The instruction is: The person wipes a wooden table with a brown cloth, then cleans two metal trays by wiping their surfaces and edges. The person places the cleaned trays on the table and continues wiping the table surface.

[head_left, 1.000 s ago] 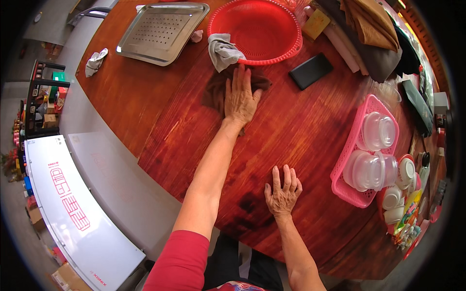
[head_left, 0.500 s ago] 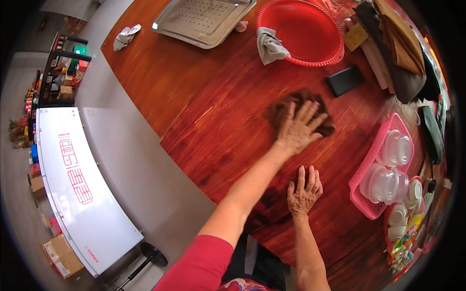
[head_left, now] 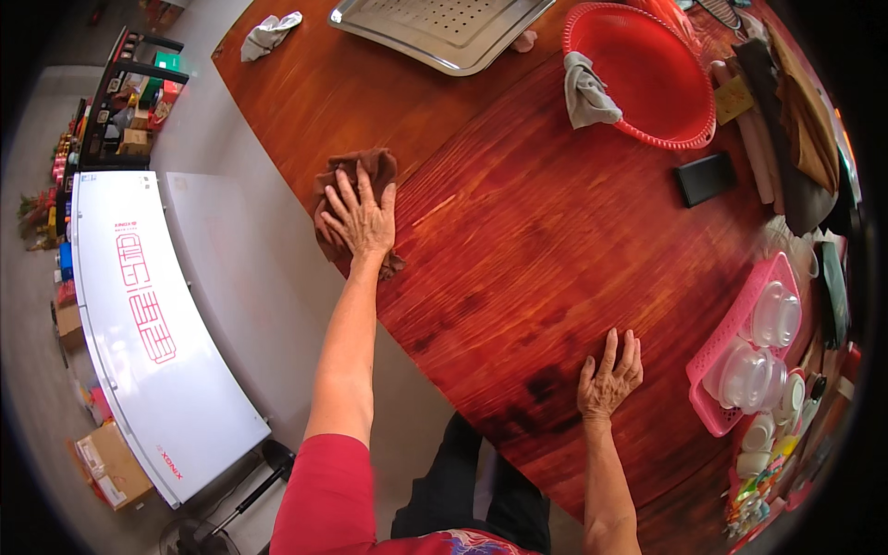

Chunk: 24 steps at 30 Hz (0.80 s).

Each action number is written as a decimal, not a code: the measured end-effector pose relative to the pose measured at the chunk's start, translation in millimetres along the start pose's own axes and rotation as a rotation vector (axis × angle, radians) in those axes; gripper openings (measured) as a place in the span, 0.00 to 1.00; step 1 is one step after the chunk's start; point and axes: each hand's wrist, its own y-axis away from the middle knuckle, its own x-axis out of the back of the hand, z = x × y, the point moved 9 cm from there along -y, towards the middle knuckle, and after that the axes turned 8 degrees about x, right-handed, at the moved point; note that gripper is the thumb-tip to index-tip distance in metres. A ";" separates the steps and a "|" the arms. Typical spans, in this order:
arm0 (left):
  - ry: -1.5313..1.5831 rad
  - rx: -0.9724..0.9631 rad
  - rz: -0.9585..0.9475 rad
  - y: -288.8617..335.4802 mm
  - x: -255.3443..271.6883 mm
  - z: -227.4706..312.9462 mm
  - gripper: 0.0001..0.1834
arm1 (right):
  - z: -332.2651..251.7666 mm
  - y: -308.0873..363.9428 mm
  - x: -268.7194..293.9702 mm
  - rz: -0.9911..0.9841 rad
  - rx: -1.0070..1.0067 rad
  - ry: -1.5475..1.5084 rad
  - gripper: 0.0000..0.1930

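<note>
My left hand (head_left: 359, 222) lies flat with spread fingers on a crumpled brown cloth (head_left: 379, 165), pressing it to the wooden table at its left edge. The cloth pokes out above the fingertips and below the palm. On the reddish-brown table (head_left: 518, 240), my right hand (head_left: 610, 377) rests near the front, fingers stretched out and nothing in them. Dark patches mark the wood just left of that hand.
Toward the back are a perforated metal tray (head_left: 442, 42), a red basin (head_left: 647, 79) with a grey cloth (head_left: 586, 91) over its rim, and another grey cloth (head_left: 268, 37). A black wallet-like object (head_left: 705, 179) and a pink basket (head_left: 710, 398) of clear containers (head_left: 749, 375) are at right.
My left hand has swept the brown cloth leftward from the table's middle to its left edge. My right hand stays on the tabletop, and the whole view has shifted somewhat.
</note>
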 end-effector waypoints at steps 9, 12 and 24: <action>0.002 -0.288 -0.071 150.4 12.6 15.4 0.36 | 0.0 0.7 -0.4 0.016 -0.001 -0.007 0.29; 0.083 -0.478 -0.201 233.4 12.9 42.8 0.38 | -0.5 -0.4 1.3 0.022 0.002 -0.008 0.29; 0.197 -0.975 -0.406 316.9 9.2 85.4 0.37 | -0.2 0.8 1.8 0.041 -0.013 -0.001 0.30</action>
